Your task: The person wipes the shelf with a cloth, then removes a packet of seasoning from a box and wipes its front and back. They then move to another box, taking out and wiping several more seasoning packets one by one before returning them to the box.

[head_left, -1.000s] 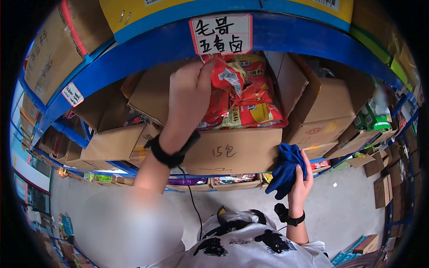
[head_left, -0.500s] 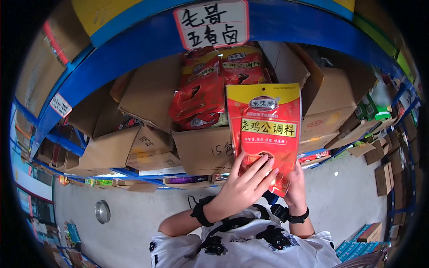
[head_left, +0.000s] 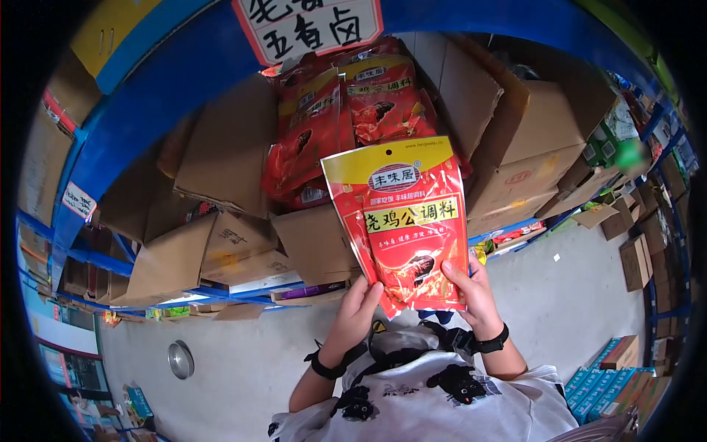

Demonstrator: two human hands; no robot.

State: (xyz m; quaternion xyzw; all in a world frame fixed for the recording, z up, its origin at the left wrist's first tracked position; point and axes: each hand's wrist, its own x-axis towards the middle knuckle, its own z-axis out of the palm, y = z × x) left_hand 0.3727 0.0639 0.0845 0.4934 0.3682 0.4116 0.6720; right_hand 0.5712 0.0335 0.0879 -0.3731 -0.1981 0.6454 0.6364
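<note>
A red and yellow seasoning packet (head_left: pixel 401 236) is held upright in front of me, its printed front facing the camera. My left hand (head_left: pixel 359 306) grips its lower left edge, thumb on the front and the other fingers mostly hidden behind. On the lower right edge, my right hand (head_left: pixel 475 291) has its thumb pressed to the front. Behind the held packet, several similar packets (head_left: pixel 305 140) lie stacked in an open cardboard box (head_left: pixel 317 239) on the shelf.
Handwritten signs hang on the blue shelf beam (head_left: pixel 177 81). More open cardboard boxes (head_left: pixel 526 158) stand on both sides. A round metal pan (head_left: pixel 180 359) lies on the grey floor (head_left: pixel 243 368), and blue cartons (head_left: pixel 600 390) are stacked at lower right.
My left hand has moved from across the packet's front to its lower left edge. The packet now tilts slightly and sits further left in view. My right thumb now shows on its front.
</note>
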